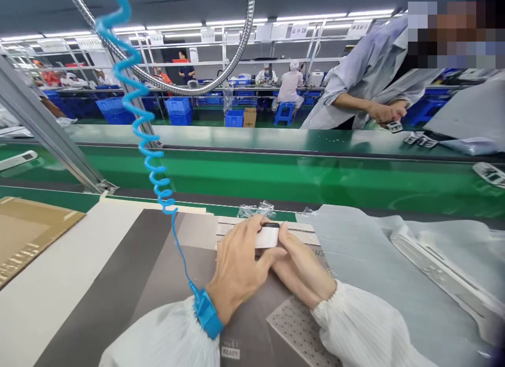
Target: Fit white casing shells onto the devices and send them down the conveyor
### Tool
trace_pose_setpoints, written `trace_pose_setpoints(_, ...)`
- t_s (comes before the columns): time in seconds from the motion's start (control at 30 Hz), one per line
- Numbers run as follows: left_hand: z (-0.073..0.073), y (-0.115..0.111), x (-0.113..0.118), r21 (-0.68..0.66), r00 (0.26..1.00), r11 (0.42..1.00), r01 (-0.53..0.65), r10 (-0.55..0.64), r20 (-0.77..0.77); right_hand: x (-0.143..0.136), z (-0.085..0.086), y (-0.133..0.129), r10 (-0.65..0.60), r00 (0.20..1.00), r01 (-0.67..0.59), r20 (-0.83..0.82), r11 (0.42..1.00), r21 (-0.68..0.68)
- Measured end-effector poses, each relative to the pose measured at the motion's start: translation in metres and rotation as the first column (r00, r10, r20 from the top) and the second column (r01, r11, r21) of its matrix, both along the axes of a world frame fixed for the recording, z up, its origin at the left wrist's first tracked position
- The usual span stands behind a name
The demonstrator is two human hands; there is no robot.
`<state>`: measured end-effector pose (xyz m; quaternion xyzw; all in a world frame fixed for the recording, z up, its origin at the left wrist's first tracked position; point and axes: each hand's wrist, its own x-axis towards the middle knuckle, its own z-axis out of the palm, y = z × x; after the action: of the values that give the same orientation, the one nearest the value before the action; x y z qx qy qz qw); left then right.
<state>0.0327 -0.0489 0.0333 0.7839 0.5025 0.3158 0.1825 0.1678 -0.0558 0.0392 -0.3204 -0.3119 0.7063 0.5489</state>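
Between my two hands is a small white block-shaped part with a black end (267,237); its exact kind does not show. My left hand (239,256) grips it from the left side, with the thumb across the near edge. On the right, my right hand (298,261) closes round the other side, its fingers partly hidden behind the thumb. A blue wrist strap (208,313) with a coiled blue cord (152,159) is on my left wrist. Under both hands lies a grey printed cardboard sheet (177,283).
A long white plastic housing (437,272) lies on pale foam sheeting (355,251) at the right. Brown cardboard (35,230) is at the left. Beyond runs a green conveyor (236,172). Across it, a co-worker's hands (384,113) hold a small part. A metal post (59,130) rises at left.
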Motion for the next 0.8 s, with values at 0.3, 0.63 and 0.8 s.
trace_pose_setpoints(0.3, 0.0, -0.001, -0.004, 0.074, 0.989, 0.986, 0.15, -0.151, 0.01, 0.01, -0.004, 0.001, -0.027, 0.997, 0.025, -0.069, 0.999, -0.031)
trace_pose_setpoints(0.63, 0.005, 0.007, -0.012, -0.084, 0.984, 0.982, 0.167, -0.16, 0.079, 0.039, -0.006, 0.011, -0.17, 0.973, 0.155, -0.156, 0.982, -0.105)
trace_pose_setpoints(0.8, 0.006, 0.008, -0.004, -0.726, 0.781, 0.594, 0.346, 0.247, 0.574, 0.026, -0.005, 0.01, -0.174, 0.981, 0.174, -0.091, 0.985, -0.006)
